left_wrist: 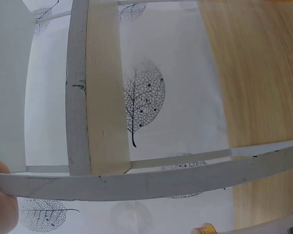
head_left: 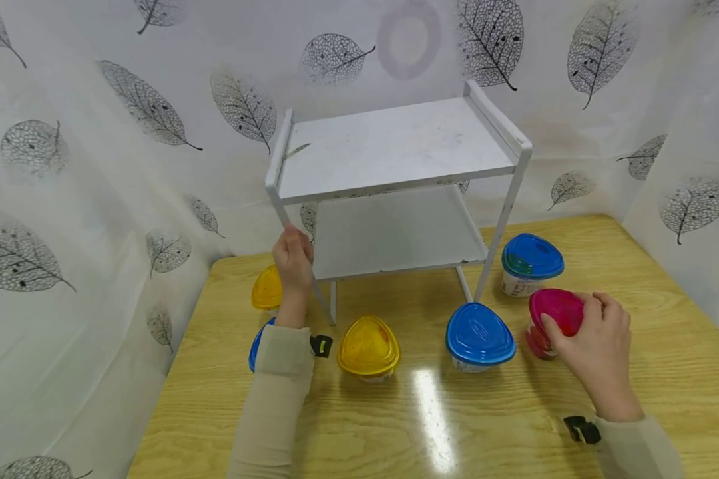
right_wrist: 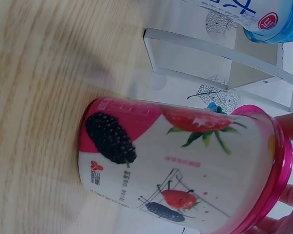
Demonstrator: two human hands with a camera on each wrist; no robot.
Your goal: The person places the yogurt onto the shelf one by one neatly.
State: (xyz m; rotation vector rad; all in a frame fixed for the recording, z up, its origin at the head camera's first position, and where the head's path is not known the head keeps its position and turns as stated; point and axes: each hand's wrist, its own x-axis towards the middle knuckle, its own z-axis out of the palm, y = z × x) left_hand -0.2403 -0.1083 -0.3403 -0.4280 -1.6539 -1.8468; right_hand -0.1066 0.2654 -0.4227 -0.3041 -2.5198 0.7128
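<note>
A white two-tier shelf rack [head_left: 395,146] stands on the wooden table, both its tiers bare. My left hand [head_left: 293,259] grips its left front leg below the upper tier; in the left wrist view that hand's fingers [left_wrist: 2,204] wrap the same narrow grey-white post [left_wrist: 136,187]. At the right, my right hand [head_left: 602,346] holds a tub with a pink lid [head_left: 556,311] by the lid's rim. The right wrist view shows this tub [right_wrist: 176,161] upright, printed with strawberries and blackberries, its base right at the tabletop.
Blue-lidded tubs stand right of the rack [head_left: 532,256] and in front of it [head_left: 480,334]. A yellow-lidded tub [head_left: 368,346] is front centre. Behind my left arm, another yellow-lidded tub [head_left: 267,289] and a blue lid [head_left: 257,346] are partly hidden. A leaf-print curtain [head_left: 156,166] borders the table.
</note>
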